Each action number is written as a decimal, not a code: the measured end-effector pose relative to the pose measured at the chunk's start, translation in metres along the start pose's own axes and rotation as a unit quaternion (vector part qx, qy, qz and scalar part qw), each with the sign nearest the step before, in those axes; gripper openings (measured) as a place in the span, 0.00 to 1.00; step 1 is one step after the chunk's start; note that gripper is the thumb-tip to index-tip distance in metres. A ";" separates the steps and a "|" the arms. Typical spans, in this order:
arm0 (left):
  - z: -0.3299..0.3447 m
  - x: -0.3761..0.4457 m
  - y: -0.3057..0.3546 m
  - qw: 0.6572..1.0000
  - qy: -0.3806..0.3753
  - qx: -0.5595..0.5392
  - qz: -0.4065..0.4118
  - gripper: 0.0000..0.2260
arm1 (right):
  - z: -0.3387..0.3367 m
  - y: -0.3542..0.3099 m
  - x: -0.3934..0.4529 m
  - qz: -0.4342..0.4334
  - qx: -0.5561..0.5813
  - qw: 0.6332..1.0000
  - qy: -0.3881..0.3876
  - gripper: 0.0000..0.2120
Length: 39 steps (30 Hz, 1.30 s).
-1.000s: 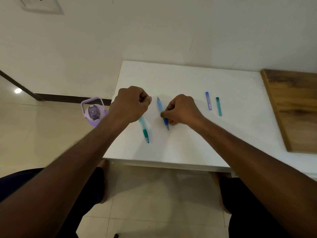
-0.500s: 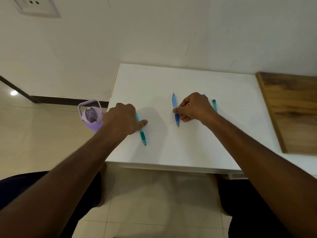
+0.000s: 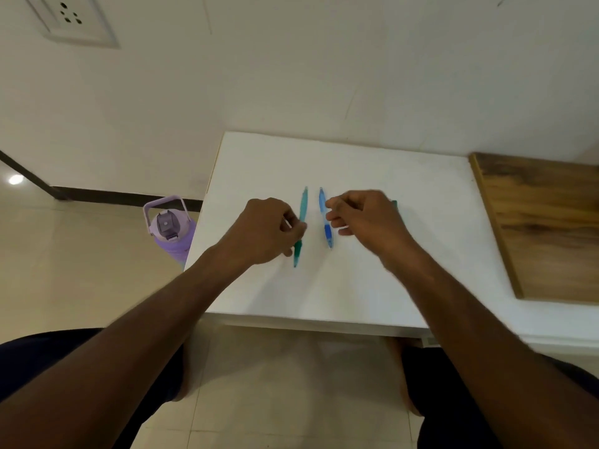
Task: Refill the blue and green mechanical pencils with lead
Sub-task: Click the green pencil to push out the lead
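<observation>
A: How much room is there around the work?

B: The white table (image 3: 372, 286) has bare surface toward its near edge at six o'clock and its far edge at twelve. Its left edge drops to the tiled floor, where a purple bottle (image 3: 170, 233) stands at nine o'clock. A wooden board (image 3: 544, 222) lies on the table at three o'clock.

A: Where are the pencils against the fingers?

B: The green pencil (image 3: 301, 222) and the blue pencil (image 3: 325, 218) lie side by side, nearly parallel, with a narrow gap between them. The left hand (image 3: 269, 231) is curled, its fingertips pinching the green barrel about midway. The right hand (image 3: 366, 218) is loosely curled just right of the blue pencil; motion blur hides whether its fingertips touch the barrel, so I cannot tell.

A: Anything behind that hand?

B: A sliver of green tube (image 3: 394, 204) at two o'clock of the knuckles.

A: Shapes and surfaces?

B: Slim translucent plastic barrels with darker grips; a matte tabletop; grained brown wood.
</observation>
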State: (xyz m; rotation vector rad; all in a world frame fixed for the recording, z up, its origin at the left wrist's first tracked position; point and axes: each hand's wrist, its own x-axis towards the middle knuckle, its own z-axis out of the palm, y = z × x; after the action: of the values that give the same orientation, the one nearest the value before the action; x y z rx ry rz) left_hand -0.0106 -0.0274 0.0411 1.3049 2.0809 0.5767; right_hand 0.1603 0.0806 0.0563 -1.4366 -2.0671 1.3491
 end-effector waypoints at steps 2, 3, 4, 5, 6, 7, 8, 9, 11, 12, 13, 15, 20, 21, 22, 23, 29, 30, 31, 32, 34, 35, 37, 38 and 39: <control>0.001 -0.003 0.011 0.997 0.023 -0.018 0.076 0.11 | 0.006 -0.003 -0.013 0.030 0.061 0.998 -0.003 0.11; 0.002 -0.004 0.014 0.993 0.034 -0.021 0.108 0.11 | 0.010 -0.005 -0.017 0.041 0.095 0.995 -0.004 0.12; 0.002 -0.006 0.016 0.990 0.044 -0.024 0.131 0.10 | 0.013 -0.006 -0.020 0.043 0.125 0.991 -0.002 0.13; 0.003 -0.008 0.017 0.988 0.056 -0.028 0.143 0.10 | 0.015 -0.008 -0.021 0.036 0.140 0.990 0.004 0.13; 0.004 -0.009 0.018 0.986 0.068 -0.036 0.147 0.11 | 0.016 -0.010 -0.021 0.023 0.139 0.990 0.008 0.13; 0.004 -0.010 0.017 0.985 0.078 -0.047 0.145 0.11 | 0.018 -0.012 -0.020 0.010 0.137 0.991 0.006 0.12; 0.004 -0.010 0.016 0.985 0.082 -0.060 0.138 0.11 | 0.018 -0.013 -0.018 0.001 0.141 0.990 -0.001 0.12; 0.004 -0.010 0.015 0.986 0.082 -0.071 0.126 0.11 | 0.019 -0.014 -0.016 -0.003 0.150 0.989 -0.012 0.10; 0.000 -0.008 0.011 0.989 0.085 -0.071 0.097 0.11 | 0.019 -0.015 -0.010 -0.011 0.161 0.987 -0.019 0.08; -0.003 -0.006 0.008 0.991 0.087 -0.062 0.082 0.12 | 0.018 -0.014 -0.006 -0.019 0.166 0.986 -0.009 0.08; -0.006 -0.004 0.006 0.993 0.082 -0.057 0.065 0.11 | 0.016 -0.014 -0.002 -0.027 0.185 0.982 0.004 0.07; -0.007 -0.002 0.003 0.996 0.045 -0.074 0.031 0.10 | 0.014 -0.016 0.005 -0.030 0.298 0.954 0.006 0.08; 0.007 -0.003 0.005 0.994 -0.053 -0.087 0.050 0.05 | -0.001 -0.019 0.004 0.004 0.625 0.774 -0.101 0.20; 0.010 -0.003 0.002 0.995 -0.060 -0.050 0.059 0.07 | -0.005 -0.015 0.003 0.011 0.641 0.758 -0.119 0.25; 0.013 -0.003 -0.002 0.996 -0.060 0.012 0.069 0.12 | -0.009 -0.012 0.002 0.019 0.651 0.748 -0.126 0.28; 0.017 -0.002 -0.008 0.991 -0.054 0.091 0.076 0.18 | -0.011 -0.009 0.002 0.028 0.656 0.744 -0.124 0.29; 0.067 -0.012 -0.040 0.956 -0.013 0.291 0.036 0.52 | -0.010 -0.016 0.001 0.018 0.650 0.751 -0.115 0.23; 0.077 -0.014 -0.043 0.957 0.009 0.287 0.042 0.52 | -0.011 -0.020 0.001 0.014 0.651 0.749 -0.121 0.24; 0.084 -0.015 -0.046 0.958 0.035 0.280 0.048 0.51 | -0.010 -0.024 0.001 0.010 0.651 0.748 -0.127 0.26; 0.089 -0.014 -0.049 0.960 0.056 0.270 0.055 0.50 | -0.010 -0.027 0.001 0.005 0.648 0.750 -0.131 0.27; 0.094 -0.013 -0.053 0.960 0.083 0.258 0.071 0.49 | -0.010 -0.034 0.002 -0.011 0.621 0.772 -0.131 0.26; 0.095 -0.012 -0.055 0.959 0.091 0.256 0.078 0.49 | -0.009 -0.038 0.003 -0.026 0.591 0.795 -0.132 0.25; 0.097 -0.011 -0.056 0.956 0.102 0.262 0.080 0.49 | -0.005 -0.045 0.001 -0.063 0.514 0.844 -0.136 0.24; 0.098 -0.011 -0.056 0.955 0.104 0.266 0.078 0.49 | -0.002 -0.048 -0.001 -0.075 0.486 0.859 -0.140 0.25; 0.098 -0.010 -0.054 0.954 0.104 0.270 0.075 0.48 | 0.000 -0.049 -0.004 -0.080 0.468 0.868 -0.147 0.27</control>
State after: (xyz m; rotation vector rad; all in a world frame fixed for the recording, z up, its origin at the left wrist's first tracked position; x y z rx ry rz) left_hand 0.0259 -0.0556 -0.0618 1.7818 2.4320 0.2120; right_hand 0.1334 0.0743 0.0968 -0.6386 -1.2374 2.1421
